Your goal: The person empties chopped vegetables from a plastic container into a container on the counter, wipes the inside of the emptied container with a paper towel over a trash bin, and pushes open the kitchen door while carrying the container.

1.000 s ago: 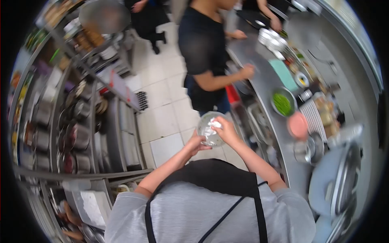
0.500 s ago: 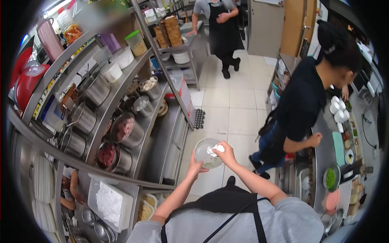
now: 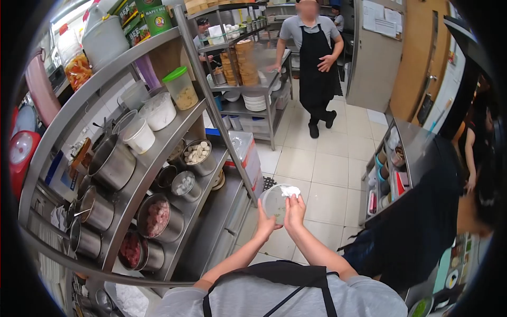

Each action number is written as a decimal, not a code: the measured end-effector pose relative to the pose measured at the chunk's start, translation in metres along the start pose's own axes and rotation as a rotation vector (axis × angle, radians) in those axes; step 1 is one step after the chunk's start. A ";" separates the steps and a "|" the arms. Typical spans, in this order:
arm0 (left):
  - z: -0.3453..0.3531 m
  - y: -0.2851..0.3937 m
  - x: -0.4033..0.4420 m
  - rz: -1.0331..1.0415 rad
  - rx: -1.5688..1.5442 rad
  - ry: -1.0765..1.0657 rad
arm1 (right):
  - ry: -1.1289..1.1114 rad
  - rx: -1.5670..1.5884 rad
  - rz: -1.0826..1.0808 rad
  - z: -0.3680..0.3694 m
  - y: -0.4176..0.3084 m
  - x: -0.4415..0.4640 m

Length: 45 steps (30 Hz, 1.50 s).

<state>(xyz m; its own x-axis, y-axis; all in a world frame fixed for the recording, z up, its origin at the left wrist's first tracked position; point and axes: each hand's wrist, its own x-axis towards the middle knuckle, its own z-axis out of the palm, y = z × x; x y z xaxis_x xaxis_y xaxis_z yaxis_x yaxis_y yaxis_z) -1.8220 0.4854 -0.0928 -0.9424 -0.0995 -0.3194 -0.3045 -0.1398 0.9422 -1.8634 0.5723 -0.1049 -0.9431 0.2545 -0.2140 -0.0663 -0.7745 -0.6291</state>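
A round translucent container (image 3: 273, 205) with small green bits in it is held at its left side by my left hand (image 3: 265, 221). My right hand (image 3: 294, 211) is at the container's right rim, its fingers closed on a crumpled white cloth or tissue (image 3: 290, 191). The cloth lies at the upper right edge of the container. Both hands are in front of my apron, above the tiled floor.
Metal shelves (image 3: 185, 119) with pots, tubs and meat stand at the left. A person in a black apron (image 3: 315, 63) stands ahead beside a steel rack. Close on the right is another person in dark clothes (image 3: 417, 216). A low steel shelf unit (image 3: 409, 153) stands right of the aisle.
My view has swung left toward the shelves and aisle. My right hand has turned upward with the white cloth at the container's rim. The nearby person now appears lower and farther right.
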 end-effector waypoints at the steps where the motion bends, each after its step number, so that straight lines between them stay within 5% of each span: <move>1: 0.004 -0.001 0.014 -0.008 -0.012 0.006 | 0.020 -0.010 0.005 0.005 0.000 0.013; 7: 0.027 0.031 0.097 0.040 0.039 -0.164 | 0.021 -0.148 -0.087 0.042 -0.015 0.092; 10: 0.027 0.038 0.156 -0.046 0.022 -0.259 | -0.124 -0.450 -0.181 0.038 -0.015 0.156; 12: 0.034 0.069 0.188 -0.003 -0.006 -0.371 | -0.412 -0.960 -0.182 0.052 -0.036 0.188; 15: 0.053 0.112 0.228 -0.047 0.014 -0.409 | -0.264 -1.172 -0.203 0.056 -0.048 0.237; 18: 0.076 0.132 0.267 -0.041 0.027 -0.496 | -0.030 -0.780 -0.457 0.085 -0.079 0.256; 20: 0.096 0.133 0.287 -0.111 0.030 -0.571 | 0.040 -0.805 -0.518 0.077 -0.078 0.290; 22: 0.118 0.136 0.312 -0.005 0.121 -0.639 | -0.314 -1.035 -0.568 0.066 -0.083 0.321; 23: 0.128 0.142 0.324 -0.006 0.132 -0.659 | -0.434 -1.243 -0.319 0.060 -0.093 0.332; 26: 0.165 0.159 0.354 0.050 0.226 -0.728 | -0.313 -1.355 -0.216 0.045 -0.143 0.368; 27: 0.181 0.161 0.361 0.070 0.221 -0.740 | -0.156 -1.146 -0.270 0.045 -0.153 0.381; 30: 0.228 0.165 0.390 0.143 0.216 -0.767 | -0.204 -0.891 -0.442 0.038 -0.167 0.429; 32: 0.257 0.172 0.411 0.190 0.208 -0.776 | -0.355 -1.055 -0.515 0.035 -0.192 0.445; 34: 0.283 0.186 0.432 0.180 0.275 -0.769 | -0.357 -1.636 -0.391 0.021 -0.221 0.475; 39: 0.347 0.193 0.463 0.101 0.302 -0.724 | 0.074 -1.086 -0.471 0.025 -0.240 0.551; 42: 0.375 0.195 0.495 0.209 0.287 -0.777 | 0.034 -1.055 -0.410 0.017 -0.247 0.588; 44: 0.388 0.199 0.522 0.163 0.261 -0.772 | -0.343 -1.632 -0.277 0.003 -0.271 0.621; 45: 0.397 0.200 0.533 0.159 0.263 -0.777 | -0.337 -1.631 -0.273 0.001 -0.276 0.638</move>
<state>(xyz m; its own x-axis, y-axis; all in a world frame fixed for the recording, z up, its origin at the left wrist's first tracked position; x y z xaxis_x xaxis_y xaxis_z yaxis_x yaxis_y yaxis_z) -2.4399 0.7960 -0.0344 -0.7749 0.6223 -0.1105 -0.0917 0.0623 0.9938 -2.4467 0.9480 -0.0668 -0.9987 -0.0224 0.0463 -0.0490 0.6865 -0.7254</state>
